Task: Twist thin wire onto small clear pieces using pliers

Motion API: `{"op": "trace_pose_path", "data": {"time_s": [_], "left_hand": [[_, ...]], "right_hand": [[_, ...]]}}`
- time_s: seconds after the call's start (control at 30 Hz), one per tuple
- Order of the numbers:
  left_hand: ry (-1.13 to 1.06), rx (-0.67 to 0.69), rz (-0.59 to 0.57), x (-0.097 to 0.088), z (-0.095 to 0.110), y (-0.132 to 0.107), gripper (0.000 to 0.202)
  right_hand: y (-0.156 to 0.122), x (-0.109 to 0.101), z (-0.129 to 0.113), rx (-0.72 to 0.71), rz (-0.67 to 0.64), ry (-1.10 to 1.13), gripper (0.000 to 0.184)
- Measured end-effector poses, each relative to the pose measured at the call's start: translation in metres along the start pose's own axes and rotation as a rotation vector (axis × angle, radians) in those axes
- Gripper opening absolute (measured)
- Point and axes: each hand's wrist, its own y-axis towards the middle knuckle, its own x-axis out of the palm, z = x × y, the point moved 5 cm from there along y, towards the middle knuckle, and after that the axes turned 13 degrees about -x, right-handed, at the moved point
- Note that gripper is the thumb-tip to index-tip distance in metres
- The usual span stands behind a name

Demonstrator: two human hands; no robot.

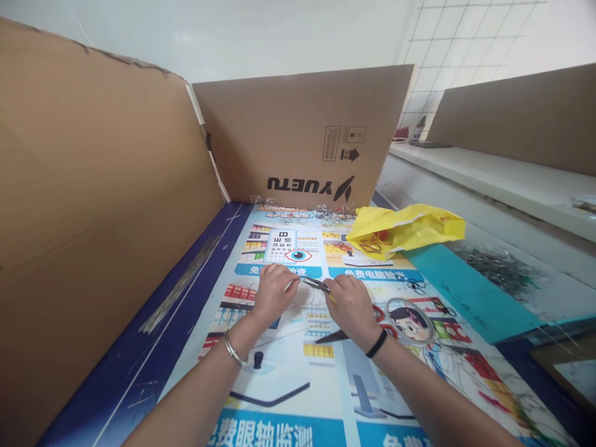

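Note:
My left hand (274, 290) is closed in a pinch on a thin metal wire (298, 307) that loops down over the printed poster (288, 385). My right hand (352, 307) is closed round small pliers (318, 285), whose dark jaws point left and meet the wire at my left fingertips. A silver bangle sits on my left wrist and a black band on my right. Both hands hover just above the poster, close together.
Cardboard walls (93, 205) stand at the left and back. A yellow plastic bag (403, 231) lies at the back right beside a teal sheet (460, 288). A bundle of straight wires (179, 285) lies along the left. Bent wire pieces (500, 268) pile at the right; red scissors (379, 316) lie by my right hand.

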Motion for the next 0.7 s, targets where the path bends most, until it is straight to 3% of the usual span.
{"op": "trace_pose_path", "data": {"time_s": [0.7], "left_hand": [[-0.07, 0.0, -0.078, 0.012, 0.001, -0.001, 0.011]], "right_hand": [[0.003, -0.007, -0.002, -0.097, -0.024, -0.201, 0.016]]}}
